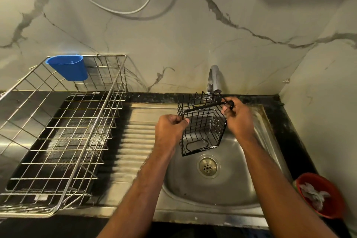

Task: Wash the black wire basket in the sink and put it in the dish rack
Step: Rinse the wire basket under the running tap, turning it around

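Black wire basket (pixel 202 125) between both hands' grips, left hand (pixel 170 129) and right hand (pixel 238 117) each clamped on its rim.

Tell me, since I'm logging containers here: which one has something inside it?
The red round bowl on the counter's right edge, holding crumpled pale scraps; the blue plastic cup on the steel dish rack looks empty.
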`<state>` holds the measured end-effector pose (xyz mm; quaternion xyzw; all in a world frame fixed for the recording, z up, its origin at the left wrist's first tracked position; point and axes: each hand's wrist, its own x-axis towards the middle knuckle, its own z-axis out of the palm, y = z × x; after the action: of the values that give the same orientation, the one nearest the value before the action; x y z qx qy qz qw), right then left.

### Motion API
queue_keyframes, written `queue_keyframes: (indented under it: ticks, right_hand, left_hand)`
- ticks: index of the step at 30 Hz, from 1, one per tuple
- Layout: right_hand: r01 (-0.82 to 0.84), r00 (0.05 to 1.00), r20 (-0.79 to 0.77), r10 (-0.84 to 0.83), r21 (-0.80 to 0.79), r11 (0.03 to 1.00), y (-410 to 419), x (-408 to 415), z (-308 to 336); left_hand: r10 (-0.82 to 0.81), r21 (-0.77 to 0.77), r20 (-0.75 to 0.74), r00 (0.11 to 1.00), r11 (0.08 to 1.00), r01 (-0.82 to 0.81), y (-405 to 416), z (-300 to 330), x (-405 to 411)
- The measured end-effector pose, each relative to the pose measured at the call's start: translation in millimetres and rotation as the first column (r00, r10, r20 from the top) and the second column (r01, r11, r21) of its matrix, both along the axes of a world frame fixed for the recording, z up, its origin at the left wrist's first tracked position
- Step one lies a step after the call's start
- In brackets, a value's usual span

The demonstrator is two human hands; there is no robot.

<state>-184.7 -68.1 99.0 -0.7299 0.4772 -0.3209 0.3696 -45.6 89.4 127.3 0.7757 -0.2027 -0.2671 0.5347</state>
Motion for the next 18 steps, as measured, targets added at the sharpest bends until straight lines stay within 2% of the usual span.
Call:
queue_keyframes:
  ticks: [8,13,18]
  right_hand:
    - [0.004,1.0,-0.019,-0.004,0.029,1.0,1,1,-1]
    - [0.012,1.0,-0.024,-0.012,0.009,1.0,1,-1,5]
    - [0.028,0.999,-0.041,-0.029,-0.015,0.999,3,-5,9]
  left_hand:
    - [-0.078,0.084,0.298,0.951,0.995,0.055,5,8,-3]
    - [-0.112,0.092,0.332,0.937,0.992,0.087,4,14,-3]
    - [-0.128,0.057,0.286,0.95,0.992,0.116,4,14,-4]
